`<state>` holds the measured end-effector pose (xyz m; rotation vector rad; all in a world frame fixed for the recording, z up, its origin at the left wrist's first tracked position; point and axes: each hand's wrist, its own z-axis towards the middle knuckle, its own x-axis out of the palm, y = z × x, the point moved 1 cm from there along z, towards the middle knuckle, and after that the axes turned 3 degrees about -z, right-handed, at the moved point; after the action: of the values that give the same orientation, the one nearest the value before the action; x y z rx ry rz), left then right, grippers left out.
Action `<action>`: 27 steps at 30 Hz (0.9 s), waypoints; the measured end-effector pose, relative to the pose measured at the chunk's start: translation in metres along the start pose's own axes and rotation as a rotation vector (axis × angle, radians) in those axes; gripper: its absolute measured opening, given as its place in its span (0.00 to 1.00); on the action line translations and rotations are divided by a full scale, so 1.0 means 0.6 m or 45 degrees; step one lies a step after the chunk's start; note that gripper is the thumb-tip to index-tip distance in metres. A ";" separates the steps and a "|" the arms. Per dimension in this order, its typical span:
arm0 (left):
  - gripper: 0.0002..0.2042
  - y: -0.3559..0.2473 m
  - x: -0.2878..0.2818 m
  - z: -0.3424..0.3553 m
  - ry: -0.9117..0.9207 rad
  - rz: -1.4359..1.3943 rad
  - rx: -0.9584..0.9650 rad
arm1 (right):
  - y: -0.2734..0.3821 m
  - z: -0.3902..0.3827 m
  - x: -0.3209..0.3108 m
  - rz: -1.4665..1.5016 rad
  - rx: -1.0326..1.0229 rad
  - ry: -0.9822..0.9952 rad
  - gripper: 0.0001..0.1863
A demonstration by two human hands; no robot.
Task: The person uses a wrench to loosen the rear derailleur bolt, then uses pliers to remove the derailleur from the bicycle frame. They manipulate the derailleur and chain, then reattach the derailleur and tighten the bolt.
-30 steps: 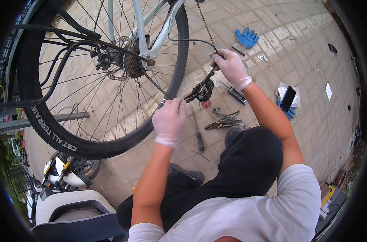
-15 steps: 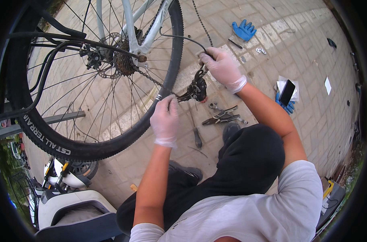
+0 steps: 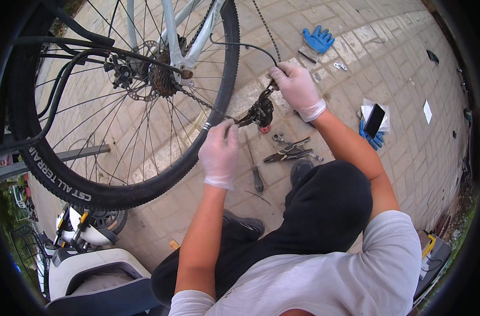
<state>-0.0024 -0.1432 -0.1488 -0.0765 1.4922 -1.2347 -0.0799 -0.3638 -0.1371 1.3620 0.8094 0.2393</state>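
A black rear derailleur with a reddish part at its lower side hangs in the air between my gloved hands. My left hand pinches the end of its cage nearest the wheel, where the chain from the rusty cassette comes in. My right hand grips its other end, beside the black cable and a hanging length of chain. Both hands wear thin clear gloves. My fingers hide the points where chain and cage meet.
The bicycle's rear wheel stands at the left, with its pale frame above. Pliers and a screwdriver lie on the paving by my feet. Farther right are a blue glove and a phone. A white scooter stands lower left.
My right hand has shifted slightly right, and the derailleur has moved and turned a little with it. My left hand has risen slightly, still pinching the cage end.
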 end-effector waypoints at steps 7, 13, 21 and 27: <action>0.10 0.003 0.017 0.012 -0.009 -0.249 -0.129 | 0.019 -0.005 -0.018 -0.195 -0.267 -0.012 0.14; 0.08 -0.050 0.032 0.028 0.008 0.294 0.255 | 0.006 -0.018 -0.002 -0.288 -0.290 0.118 0.13; 0.08 -0.068 0.044 0.076 0.051 0.467 0.438 | -0.006 -0.012 -0.002 -0.325 -0.374 0.147 0.13; 0.08 -0.057 0.050 0.090 0.052 0.540 0.357 | -0.003 -0.006 0.007 -0.377 -0.284 0.173 0.11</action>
<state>0.0088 -0.2116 -0.1351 0.4335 1.2709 -1.0864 -0.0797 -0.3592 -0.1401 1.0101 1.0537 0.1845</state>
